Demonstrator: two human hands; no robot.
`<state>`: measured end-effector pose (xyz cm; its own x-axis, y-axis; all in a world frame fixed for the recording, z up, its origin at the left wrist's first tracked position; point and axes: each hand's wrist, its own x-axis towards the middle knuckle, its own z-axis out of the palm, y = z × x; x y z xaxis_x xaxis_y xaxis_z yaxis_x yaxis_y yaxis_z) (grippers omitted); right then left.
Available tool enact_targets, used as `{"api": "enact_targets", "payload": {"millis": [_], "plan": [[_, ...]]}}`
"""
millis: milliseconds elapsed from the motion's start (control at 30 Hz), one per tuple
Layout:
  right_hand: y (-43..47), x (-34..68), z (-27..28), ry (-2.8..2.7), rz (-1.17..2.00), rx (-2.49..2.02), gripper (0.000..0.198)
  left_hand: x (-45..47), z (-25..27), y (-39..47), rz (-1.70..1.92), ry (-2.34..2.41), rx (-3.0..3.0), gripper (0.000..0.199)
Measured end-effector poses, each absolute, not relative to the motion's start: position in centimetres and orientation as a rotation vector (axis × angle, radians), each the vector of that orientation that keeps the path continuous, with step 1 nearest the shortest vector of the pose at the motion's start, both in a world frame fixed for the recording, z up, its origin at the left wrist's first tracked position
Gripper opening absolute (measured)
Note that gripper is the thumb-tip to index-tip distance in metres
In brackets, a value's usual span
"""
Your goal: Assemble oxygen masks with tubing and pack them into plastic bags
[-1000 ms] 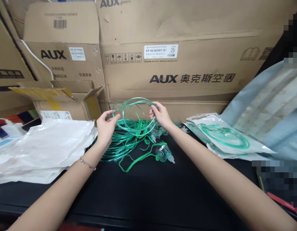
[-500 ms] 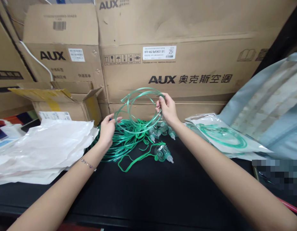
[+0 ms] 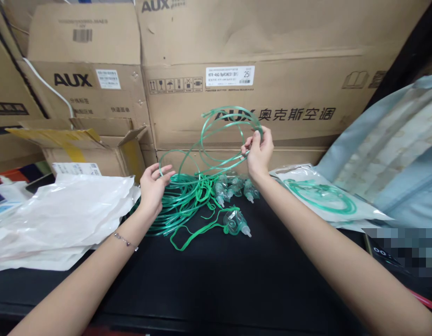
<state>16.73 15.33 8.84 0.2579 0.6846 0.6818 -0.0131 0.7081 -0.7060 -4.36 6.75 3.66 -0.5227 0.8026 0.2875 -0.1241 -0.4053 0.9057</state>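
Note:
My right hand (image 3: 260, 151) is raised, its fingers closed around coiled clear-green tubing (image 3: 221, 125). Loops of the tubing hang to the left of it, and a strand runs down toward my left hand (image 3: 154, 186). That hand is open, fingers apart, and one loop passes by its fingertips. Beneath lies a pile of green tubing (image 3: 174, 205) with green elastic straps. Several clear-green face masks (image 3: 233, 186) sit at the pile's right side. Closer to me, a single mask (image 3: 236, 222) rests on the black table with its green strap (image 3: 192, 235) stretched to the left.
White plastic bags (image 3: 65, 214) are stacked on the left. A packed bag with coiled green tubing (image 3: 317, 196) lies on the right. An open cardboard box (image 3: 86, 156) and large AUX cartons (image 3: 286, 88) stand behind. Pale blue fabric (image 3: 373, 154) covers the right side.
My right hand has moved right and slightly up, drawing the coil away from my left hand and widening its loops. My left hand's fingers look more spread.

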Motion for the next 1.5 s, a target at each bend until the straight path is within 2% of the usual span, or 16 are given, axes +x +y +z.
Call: {"api": "enact_targets", "payload": {"millis": [333, 600, 1000, 1100, 1233, 1333, 1500], "plan": [[14.8, 15.6, 7.6, -1.330, 0.607, -0.693, 0.018, -3.6, 3.7, 6.6, 1.752, 1.059, 1.102, 0.024], [16.0, 16.6, 5.9, -1.276, 0.685, -0.767, 0.018, -4.7, 3.9, 7.0, 1.911, 0.958, 0.844, 0.024], [16.4, 18.8, 4.9, -1.273, 0.605, -0.824, 0.021, -4.9, 3.5, 7.4, 2.149, 1.108, 0.517, 0.007], [16.2, 19.0, 5.5, -1.269, 0.564, -0.791, 0.023, -4.9, 3.5, 7.5, 2.189, 1.140, 0.453, 0.014], [15.7, 19.2, 6.2, -1.264, 0.547, -0.748, 0.024, -4.9, 3.2, 7.6, 2.174, 1.138, 0.441, 0.018], [15.2, 19.1, 6.4, -1.267, 0.546, -0.760, 0.026, -4.7, 3.1, 7.4, 2.117, 1.116, 0.496, 0.014], [14.7, 18.1, 5.8, -1.285, 0.679, -0.783, 0.031, -3.9, 3.4, 6.8, 2.016, 1.071, 0.669, 0.011]]}}
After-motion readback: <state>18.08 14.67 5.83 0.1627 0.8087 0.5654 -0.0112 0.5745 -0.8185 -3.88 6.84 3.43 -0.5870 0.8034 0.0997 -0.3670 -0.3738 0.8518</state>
